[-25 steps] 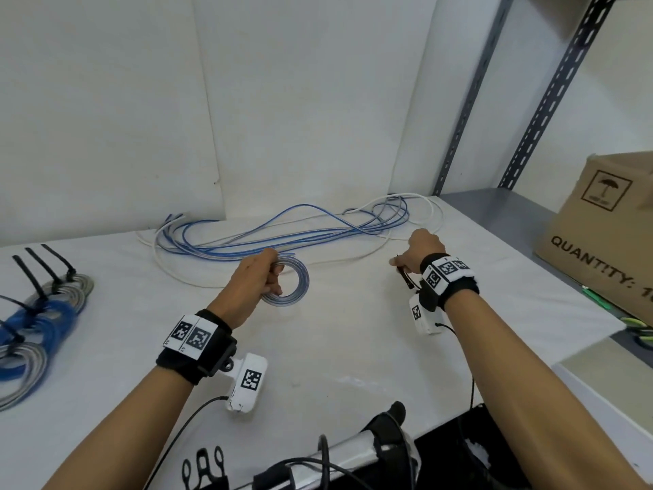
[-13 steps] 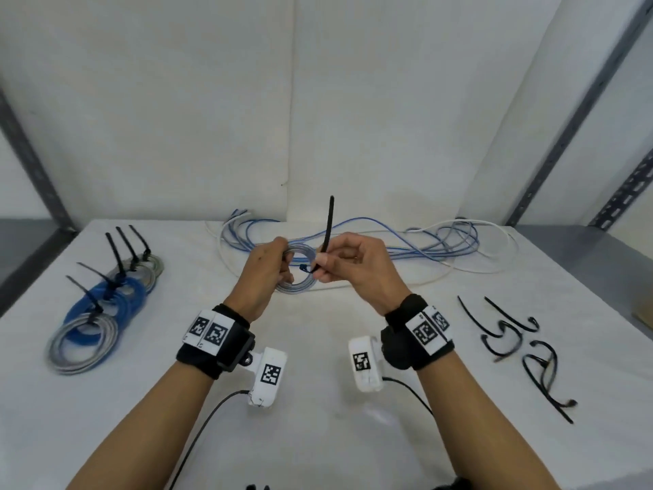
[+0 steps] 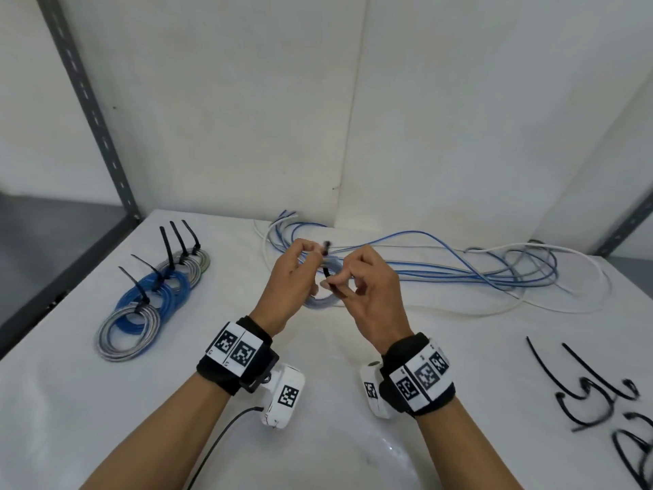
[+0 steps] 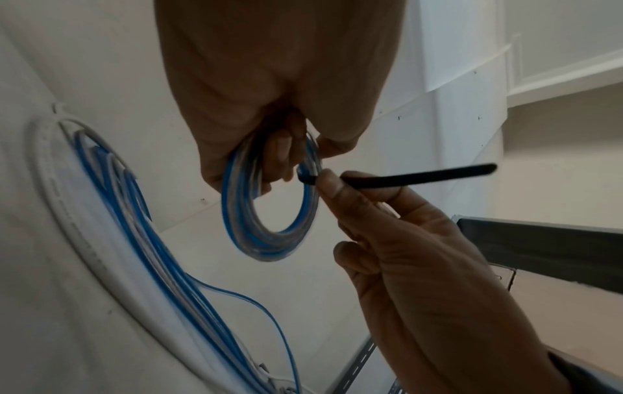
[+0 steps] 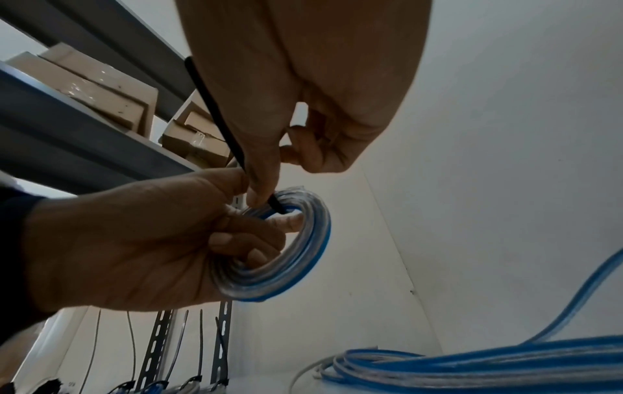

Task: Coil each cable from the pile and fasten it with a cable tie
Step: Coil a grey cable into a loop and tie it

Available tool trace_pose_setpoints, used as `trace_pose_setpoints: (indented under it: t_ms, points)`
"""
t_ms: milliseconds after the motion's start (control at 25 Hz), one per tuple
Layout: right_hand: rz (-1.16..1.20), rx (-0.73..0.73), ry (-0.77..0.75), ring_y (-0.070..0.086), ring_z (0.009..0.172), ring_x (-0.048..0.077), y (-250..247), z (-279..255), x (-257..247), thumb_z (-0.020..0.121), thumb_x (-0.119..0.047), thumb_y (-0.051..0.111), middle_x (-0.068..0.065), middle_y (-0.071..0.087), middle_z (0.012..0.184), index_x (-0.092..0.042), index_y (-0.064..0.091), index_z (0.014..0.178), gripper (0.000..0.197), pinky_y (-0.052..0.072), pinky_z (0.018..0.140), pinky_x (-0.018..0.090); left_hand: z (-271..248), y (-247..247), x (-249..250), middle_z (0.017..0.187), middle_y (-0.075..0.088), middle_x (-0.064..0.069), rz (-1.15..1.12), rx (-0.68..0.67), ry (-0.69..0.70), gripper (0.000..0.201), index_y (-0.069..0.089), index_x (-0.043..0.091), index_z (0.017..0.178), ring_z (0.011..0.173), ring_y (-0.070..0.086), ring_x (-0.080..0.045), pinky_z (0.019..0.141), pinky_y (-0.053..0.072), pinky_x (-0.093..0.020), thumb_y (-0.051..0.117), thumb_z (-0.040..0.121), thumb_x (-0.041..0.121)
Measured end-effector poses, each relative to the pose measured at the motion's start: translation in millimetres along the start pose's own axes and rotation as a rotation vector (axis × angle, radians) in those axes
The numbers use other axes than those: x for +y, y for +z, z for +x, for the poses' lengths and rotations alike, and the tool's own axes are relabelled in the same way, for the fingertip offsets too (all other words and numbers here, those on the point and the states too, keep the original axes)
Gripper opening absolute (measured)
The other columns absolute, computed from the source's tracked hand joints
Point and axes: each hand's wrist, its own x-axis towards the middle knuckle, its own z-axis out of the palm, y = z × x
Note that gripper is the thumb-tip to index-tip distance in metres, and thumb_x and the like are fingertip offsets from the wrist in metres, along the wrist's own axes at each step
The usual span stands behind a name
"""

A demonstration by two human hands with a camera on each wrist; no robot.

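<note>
- Head view: we hold the coil (image 3: 323, 295) up over the table (image 3: 318, 401), in front of the pile (image 3: 459, 274) that lies from 12 to 2 o'clock. Our left hand (image 3: 289, 288) has its fingers curled round the coil's left side. Our right hand (image 3: 367, 295) pinches the tie (image 3: 327, 277), which bends over the coil at about its 12 o'clock. Tied coils (image 3: 152, 298) lie at 9 o'clock and spare ties (image 3: 593, 390) at 4 o'clock.
- Left wrist view: the left hand (image 4: 269, 106) grips the coil (image 4: 269, 208) at its top, fingers through the ring. The right hand (image 4: 421, 253) nips the tie (image 4: 414, 176) between thumb and forefinger right at the coil's 2 o'clock edge; the strap's long end sticks out free toward 3 o'clock.
- Right wrist view: the right hand (image 5: 303, 101) presses the tie (image 5: 215, 112) down into the coil (image 5: 286, 253) at 12 o'clock, its lower end passing into the ring; the left hand (image 5: 141, 245) clamps the turns together.
- We judge the step to be wrapping the tie round this coil; it is not yet closed.
- Next we need the strap brought round the bundle, its tip fed into the head and pulled snug, while the left hand keeps the turns from springing apart.
</note>
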Motion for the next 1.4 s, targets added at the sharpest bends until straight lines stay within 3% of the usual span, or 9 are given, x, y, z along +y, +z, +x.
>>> trace_pose_setpoints:
  t_ms: [160,280,360,520,720,880,1000,1160,1400]
  points:
    - [0.027,-0.021,-0.006,0.050,0.069,0.011,-4.3,-1.5,-7.1,0.083,0.002,0.078,-0.010,0.051,0.086,-0.011,0.072,0.080,0.014,0.036,0.060,0.018,-1.6,4.4,5.3,0.067,0.061,0.013,-0.007,-0.001,0.087,0.025,0.064,0.011,0.090,0.059,0.052,-0.012,0.066,0.043,-0.033,0.047,0.106,0.021]
    - [0.294,-0.024,0.143,0.052,0.059,0.015,-10.2,-4.0,-29.7,0.087,-0.008,0.077,-0.005,0.058,0.076,-0.011,0.072,0.082,0.008,0.039,0.049,0.021,-4.0,5.5,13.4,0.071,0.060,0.012,0.001,-0.006,0.239,0.026,0.057,0.012,0.080,0.063,0.051,-0.009,0.065,0.043,-0.026,0.049,0.104,0.015]
    - [0.461,-0.033,0.247,0.042,0.047,0.014,-13.6,-1.9,-44.5,0.096,-0.015,0.066,0.003,0.051,0.061,-0.014,0.070,0.078,0.018,0.033,0.044,0.020,-4.3,4.4,17.4,0.069,0.055,0.007,0.010,-0.023,0.318,0.024,0.055,0.017,0.077,0.063,0.048,-0.012,0.063,0.041,-0.027,0.049,0.100,0.017]
    - [0.661,-0.129,0.473,0.033,0.046,0.014,-16.4,14.4,-47.4,0.095,-0.030,0.062,0.010,0.041,0.063,-0.010,0.062,0.071,0.032,0.019,0.044,0.020,-4.2,-2.3,23.8,0.067,0.055,0.011,0.041,0.023,0.385,0.022,0.057,0.012,0.082,0.060,0.050,-0.010,0.060,0.042,-0.024,0.048,0.102,0.015]
    - [0.724,-0.172,0.467,0.034,0.046,0.013,-10.2,15.7,-47.4,0.091,-0.029,0.063,0.002,0.043,0.059,0.015,0.052,0.084,0.047,0.022,0.043,0.017,-1.0,-7.0,26.8,0.073,0.061,-0.001,-0.002,0.071,0.398,0.022,0.063,0.010,0.087,0.062,0.054,-0.015,0.060,0.046,-0.034,0.049,0.100,0.020]
    - [0.712,-0.186,0.480,0.034,0.047,0.014,-12.8,16.2,-48.5,0.094,-0.026,0.062,0.001,0.047,0.058,0.012,0.053,0.082,0.041,0.022,0.045,0.019,-2.3,-5.9,25.6,0.075,0.063,0.006,0.036,0.063,0.410,0.021,0.063,0.020,0.085,0.063,0.055,-0.009,0.062,0.046,-0.027,0.049,0.101,0.016]
    - [0.729,-0.159,0.491,0.034,0.047,0.014,-16.5,17.5,-52.4,0.091,-0.029,0.062,-0.003,0.051,0.059,0.016,0.051,0.085,0.047,0.022,0.045,0.020,-3.3,-4.1,23.0,0.072,0.063,0.018,0.108,0.067,0.428,0.021,0.064,0.010,0.088,0.065,0.057,-0.002,0.063,0.043,-0.020,0.050,0.104,0.008]
    - [0.709,-0.172,0.460,0.035,0.047,0.014,-23.9,18.5,-53.3,0.092,-0.030,0.060,-0.006,0.052,0.059,0.018,0.049,0.087,0.050,0.022,0.044,0.019,-4.7,-1.7,23.0,0.067,0.057,0.011,0.088,0.069,0.414,0.022,0.061,0.006,0.088,0.062,0.050,-0.023,0.059,0.044,-0.043,0.049,0.102,0.017]
    - [0.667,-0.228,0.433,0.037,0.046,0.014,-27.4,17.1,-55.6,0.089,-0.031,0.062,-0.003,0.050,0.058,0.017,0.051,0.083,0.049,0.024,0.044,0.018,-9.0,-0.3,30.3,0.068,0.056,0.009,0.074,0.071,0.431,0.021,0.061,0.011,0.086,0.062,0.051,-0.014,0.059,0.044,-0.038,0.049,0.101,0.020]
